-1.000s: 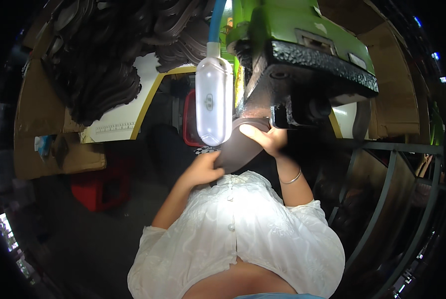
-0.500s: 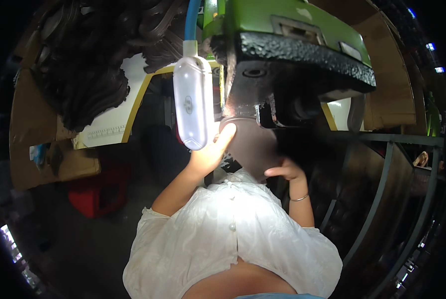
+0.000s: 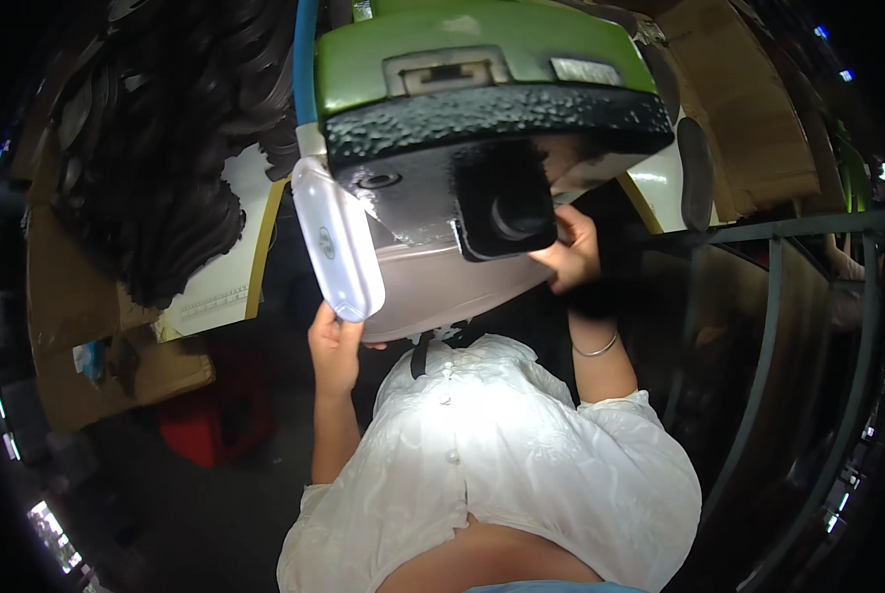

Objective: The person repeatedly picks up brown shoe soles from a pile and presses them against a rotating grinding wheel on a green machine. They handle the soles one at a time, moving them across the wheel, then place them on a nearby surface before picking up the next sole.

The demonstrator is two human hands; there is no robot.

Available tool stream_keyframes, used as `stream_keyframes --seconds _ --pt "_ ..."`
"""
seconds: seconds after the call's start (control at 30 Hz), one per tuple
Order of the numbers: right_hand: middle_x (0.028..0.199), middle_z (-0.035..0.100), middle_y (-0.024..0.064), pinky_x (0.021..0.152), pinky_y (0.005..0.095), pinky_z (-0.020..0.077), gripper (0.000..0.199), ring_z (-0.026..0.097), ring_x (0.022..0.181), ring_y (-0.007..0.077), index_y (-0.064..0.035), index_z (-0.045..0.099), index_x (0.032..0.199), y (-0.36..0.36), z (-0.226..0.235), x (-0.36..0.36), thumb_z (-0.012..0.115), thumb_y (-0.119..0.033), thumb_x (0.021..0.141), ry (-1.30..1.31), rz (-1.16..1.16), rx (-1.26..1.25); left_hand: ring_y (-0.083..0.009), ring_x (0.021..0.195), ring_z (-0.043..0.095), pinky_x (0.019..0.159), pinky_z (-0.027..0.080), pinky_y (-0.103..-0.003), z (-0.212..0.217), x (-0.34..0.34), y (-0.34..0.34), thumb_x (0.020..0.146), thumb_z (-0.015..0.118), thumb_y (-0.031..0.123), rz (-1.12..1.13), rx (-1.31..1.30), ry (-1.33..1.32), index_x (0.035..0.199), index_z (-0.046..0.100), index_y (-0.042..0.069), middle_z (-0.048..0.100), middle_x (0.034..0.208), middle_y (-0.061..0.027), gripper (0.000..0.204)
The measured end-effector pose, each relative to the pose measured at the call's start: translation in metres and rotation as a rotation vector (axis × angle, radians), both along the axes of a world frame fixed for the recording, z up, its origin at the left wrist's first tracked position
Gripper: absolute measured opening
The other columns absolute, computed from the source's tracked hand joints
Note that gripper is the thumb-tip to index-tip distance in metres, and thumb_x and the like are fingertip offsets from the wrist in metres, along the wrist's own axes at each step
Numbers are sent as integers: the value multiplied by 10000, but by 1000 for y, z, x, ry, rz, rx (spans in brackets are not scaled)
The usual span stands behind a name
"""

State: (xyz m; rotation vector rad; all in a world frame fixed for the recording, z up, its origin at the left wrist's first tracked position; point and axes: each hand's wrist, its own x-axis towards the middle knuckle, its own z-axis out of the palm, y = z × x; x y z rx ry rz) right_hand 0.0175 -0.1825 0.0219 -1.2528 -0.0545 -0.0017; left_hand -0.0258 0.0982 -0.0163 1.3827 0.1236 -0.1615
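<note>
A flat grey-brown piece shaped like a shoe sole [image 3: 452, 287] lies crosswise under the head of a green machine [image 3: 492, 49]. At its left end, my left hand [image 3: 336, 348] is closed on the edge, just below a pale lamp [image 3: 344, 242] that covers part of the fingers. My right hand [image 3: 573, 249] grips the right end, beside the machine's black lower part [image 3: 507, 203]. The machine head hides the piece's far edge and the spot where it meets the machine.
Dark sole-shaped pieces [image 3: 156, 178] are heaped on a board [image 3: 215, 287] at the left. Another dark sole [image 3: 697, 173] lies by cardboard [image 3: 759, 109] at the right. A metal frame [image 3: 774, 296] stands to my right, a red stool [image 3: 210, 415] on the floor at left.
The sole-shaped piece has turned from pointing toward me to lying crosswise. My left hand has moved left and nearer; my right hand has moved farther away. The view has shifted.
</note>
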Motion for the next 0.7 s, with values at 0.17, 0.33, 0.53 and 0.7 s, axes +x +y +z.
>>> stream_keyframes --seconds 0.17,0.33,0.53,0.7 --pt "988 569 61 797 239 435 324 543 909 117 17 552 1015 48 4 -2 669 -4 715 -179 32 -154 -111 615 573 509 449 -189 -26 1 46 852 449 118 -37 24 33 1032 505 -20 600 814 -75 235" --pt "976 567 63 824 272 452 471 552 914 128 -4 455 1094 64 7 4 692 38 689 -180 97 -204 -92 788 550 733 442 -242 -52 -4 43 740 472 -4 -258 207 165 957 577 -43 606 884 -20 244" --pt "951 600 62 783 270 482 397 581 872 132 0 541 996 62 23 14 720 54 646 -296 155 -377 -165 759 596 693 469 -285 -63 -14 -31 654 604 97 -666 249 74 936 602 -15 637 837 -110 303" --pt "899 637 132 732 259 484 353 613 828 138 41 606 934 63 22 10 738 -143 664 10 195 -531 -242 867 581 769 456 -337 -44 -11 -90 721 667 201 -669 233 -240 1048 531 -26 600 954 -141 420"
